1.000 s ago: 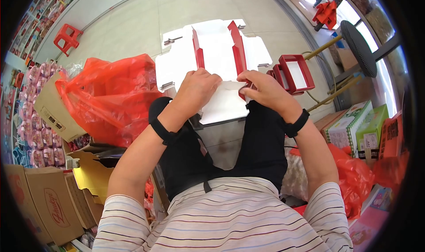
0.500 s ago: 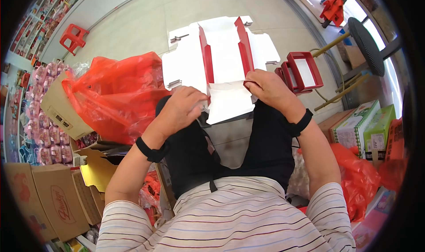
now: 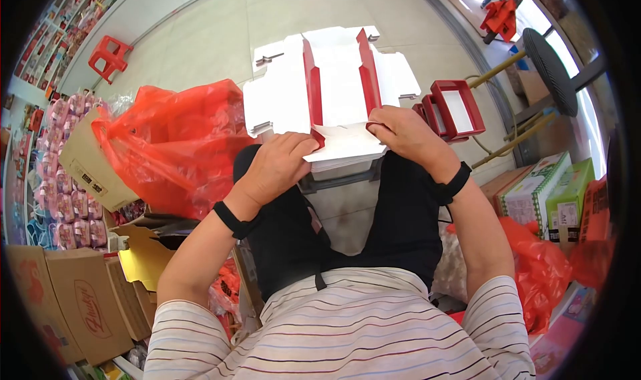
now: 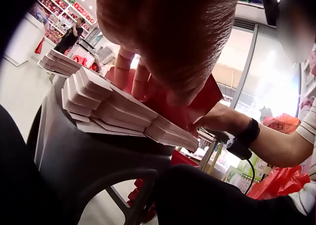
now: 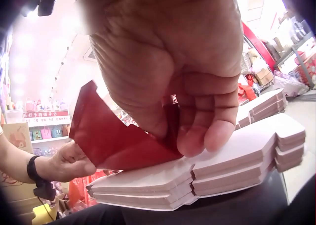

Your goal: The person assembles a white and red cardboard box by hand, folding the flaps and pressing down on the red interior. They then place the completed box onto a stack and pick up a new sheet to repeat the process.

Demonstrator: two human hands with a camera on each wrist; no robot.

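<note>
A cardboard box blank [image 3: 342,89], white inside and red outside, lies on a stack of blanks in front of me. Its two long red sides [image 3: 312,79] stand up, and its near end panel [image 3: 347,139] is partly raised. My left hand [image 3: 280,159] pinches the red flap at the near left corner. At the near right corner my right hand [image 3: 407,134] grips the other red flap [image 5: 123,141], thumb on one side and curled fingers on the other. Layered edges of the stacked blanks [image 4: 111,109] show below in the left wrist view.
The stack rests on a dark stool [image 4: 113,170] between my knees. Red boxes with white insides [image 3: 459,109] stand to the right. At left lie a red plastic bag [image 3: 190,139] and cardboard cartons [image 3: 87,306]. A red stool [image 3: 110,58] stands farther off.
My left hand has moved from the near panel to the left corner, briefly off the flap, then onto it. My right hand has kept the right flap. The near panel has tilted up.
</note>
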